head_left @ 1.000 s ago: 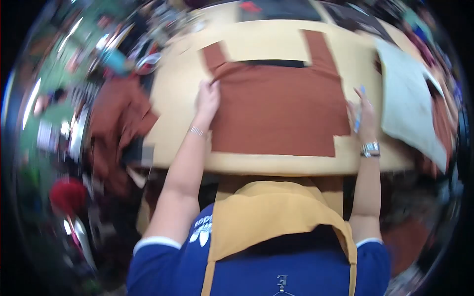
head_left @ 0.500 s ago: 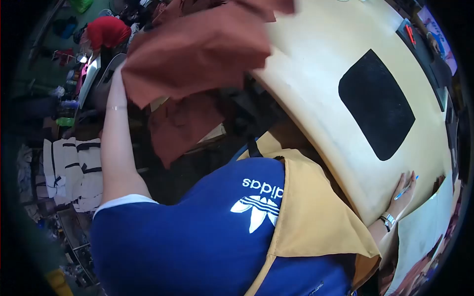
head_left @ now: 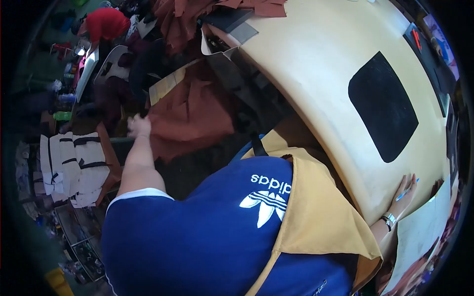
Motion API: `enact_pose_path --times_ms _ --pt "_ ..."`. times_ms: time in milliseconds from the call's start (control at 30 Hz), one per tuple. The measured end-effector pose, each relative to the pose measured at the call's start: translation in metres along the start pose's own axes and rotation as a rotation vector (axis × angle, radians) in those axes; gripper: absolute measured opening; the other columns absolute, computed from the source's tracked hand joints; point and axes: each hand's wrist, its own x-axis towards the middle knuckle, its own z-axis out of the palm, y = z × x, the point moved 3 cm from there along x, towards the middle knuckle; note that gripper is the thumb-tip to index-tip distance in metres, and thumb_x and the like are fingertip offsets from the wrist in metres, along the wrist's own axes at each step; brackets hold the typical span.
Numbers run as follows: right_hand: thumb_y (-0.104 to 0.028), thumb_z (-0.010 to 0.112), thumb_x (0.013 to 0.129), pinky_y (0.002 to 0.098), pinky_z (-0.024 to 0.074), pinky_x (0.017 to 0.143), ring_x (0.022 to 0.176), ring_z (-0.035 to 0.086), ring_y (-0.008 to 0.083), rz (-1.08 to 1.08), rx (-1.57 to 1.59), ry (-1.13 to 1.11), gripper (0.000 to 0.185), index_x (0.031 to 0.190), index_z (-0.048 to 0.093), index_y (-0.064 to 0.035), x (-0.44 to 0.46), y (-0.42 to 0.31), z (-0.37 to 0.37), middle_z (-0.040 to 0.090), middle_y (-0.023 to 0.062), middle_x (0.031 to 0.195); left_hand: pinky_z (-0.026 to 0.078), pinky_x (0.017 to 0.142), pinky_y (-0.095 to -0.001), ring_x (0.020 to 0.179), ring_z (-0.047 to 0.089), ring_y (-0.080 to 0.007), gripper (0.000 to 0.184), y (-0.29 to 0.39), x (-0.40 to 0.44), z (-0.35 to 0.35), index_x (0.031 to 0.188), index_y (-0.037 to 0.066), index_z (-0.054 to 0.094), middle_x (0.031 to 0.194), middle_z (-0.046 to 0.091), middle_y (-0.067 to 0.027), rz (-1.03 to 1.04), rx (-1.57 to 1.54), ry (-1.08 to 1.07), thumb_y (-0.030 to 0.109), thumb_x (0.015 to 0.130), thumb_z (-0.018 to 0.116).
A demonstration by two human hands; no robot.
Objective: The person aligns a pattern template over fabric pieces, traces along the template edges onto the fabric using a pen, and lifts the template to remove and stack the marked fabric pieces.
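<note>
My left hand [head_left: 139,126] is stretched out low on the left, smeared by motion, its fingers apart with nothing seen in them. Right beside it, a crumpled reddish-brown sheet [head_left: 197,116], leather or similar, hangs or lies below table level. On the cream tabletop [head_left: 301,64] rests my right hand [head_left: 406,193], with a blue-and-white pen [head_left: 408,189] held between its fingers. A black panel with rounded corners [head_left: 383,107] lies flat on the same top, up and left of that hand.
More reddish-brown pieces [head_left: 180,22] are heaped at the far left corner, near dark and grey flat pieces [head_left: 232,22]. Bundled white pieces [head_left: 74,165] stand at left. A person in a red top [head_left: 106,23] bends over beyond. A pale sheet [head_left: 419,237] borders the right edge.
The raised brown sheet is out of my left hand, which has dropped lower. Brown material now lies below beside it. My right hand stays on the tabletop with the pen.
</note>
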Motion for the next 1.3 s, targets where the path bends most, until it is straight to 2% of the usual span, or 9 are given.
enact_pose_path --times_ms 133,367,467,667,933,1067,1100,1133,1300 --pt "-0.031 0.060 0.094 0.0371 0.0363 0.107 0.127 0.049 0.0309 0.026 -0.028 -0.003 0.050 0.132 0.051 0.0009 -0.003 0.001 0.000 0.054 0.0208 0.134 0.043 0.100 -0.0443 0.125 0.048 -0.0328 0.062 0.100 -0.001 0.062 0.132 0.012 0.050 0.138 0.045 -0.0152 0.685 -0.258 -0.193 0.042 0.081 0.068" --pt "-0.029 0.058 0.095 0.0371 0.0371 0.107 0.126 0.049 0.0305 0.027 -0.060 -0.016 0.047 0.132 0.050 -0.0014 -0.005 0.015 0.000 0.053 0.0204 0.134 0.046 0.095 -0.0476 0.114 0.056 -0.0400 0.047 0.172 -0.015 0.103 0.121 0.007 0.055 0.118 0.060 -0.0212 0.485 -0.361 -0.389 0.034 0.085 0.067" --pt "-0.028 0.056 0.096 0.0385 0.0419 0.100 0.118 0.055 0.0314 0.053 -0.129 0.008 0.044 0.132 0.051 -0.0032 -0.010 0.038 -0.005 0.057 0.0198 0.130 0.047 0.091 -0.0487 0.105 0.059 -0.0433 0.039 0.175 -0.007 0.103 0.114 0.002 0.057 0.103 0.064 -0.0259 0.507 -0.325 -0.298 0.030 0.088 0.062" --pt "-0.008 0.047 0.094 0.0394 0.0453 0.094 0.110 0.059 0.0314 0.321 -0.171 -0.154 0.040 0.133 0.051 -0.0079 -0.017 0.087 -0.020 0.060 0.0197 0.123 0.044 0.097 -0.0463 0.109 0.056 -0.0425 0.041 0.183 0.060 0.119 0.115 -0.002 0.056 0.113 0.059 -0.0283 0.525 -0.586 0.040 0.021 0.083 0.068" --pt "0.000 0.047 0.091 0.0367 0.0421 0.100 0.121 0.053 0.0294 0.204 -0.390 -0.262 0.044 0.135 0.048 -0.0013 -0.008 0.092 -0.035 0.055 0.0179 0.132 0.042 0.100 -0.0413 0.116 0.053 -0.0353 0.065 0.216 0.067 -0.046 0.130 0.000 0.051 0.127 0.054 -0.0223 0.765 -0.633 0.139 0.025 0.076 0.076" --pt "-0.036 0.049 0.099 0.0335 0.0319 0.110 0.129 0.046 0.0217 0.192 0.318 -0.055 0.055 0.139 0.044 0.0028 0.039 0.023 -0.100 0.049 0.0140 0.140 0.040 0.104 -0.0324 0.118 0.055 -0.0225 0.047 0.231 0.014 -0.241 0.131 -0.002 0.051 0.126 0.059 -0.0117 0.690 -1.440 0.066 0.022 0.093 0.062" --pt "-0.046 0.047 0.097 0.0361 0.0309 0.111 0.131 0.044 0.0225 0.270 0.540 0.073 0.064 0.139 0.044 0.0025 0.034 -0.104 -0.126 0.049 0.0145 0.140 0.040 0.104 -0.0325 0.118 0.055 -0.0225 0.047 0.231 -0.007 -0.282 0.131 -0.002 0.051 0.126 0.059 -0.0118 0.780 -1.568 0.081 0.023 0.093 0.062" --pt "-0.026 0.035 0.101 0.0436 0.0224 0.115 0.138 0.036 0.0230 -0.029 0.743 -0.005 0.045 0.138 0.049 -0.0048 0.045 -0.078 -0.153 0.050 0.0141 0.140 0.040 0.103 -0.0326 0.118 0.055 -0.0226 0.047 0.227 -0.032 -0.317 0.131 -0.001 0.051 0.126 0.059 -0.0118 0.917 -1.654 0.113 0.023 0.093 0.062" --pt "-0.028 0.035 0.100 0.0437 0.0230 0.114 0.137 0.037 0.0230 -0.648 0.694 -0.362 0.046 0.137 0.050 -0.0046 -0.013 -0.224 -0.163 0.050 0.0140 0.139 0.040 0.103 -0.0330 0.117 0.056 -0.0228 0.046 0.208 -0.166 -0.413 0.130 -0.001 0.051 0.125 0.059 -0.0119 1.787 -1.700 0.031 0.024 0.093 0.061"
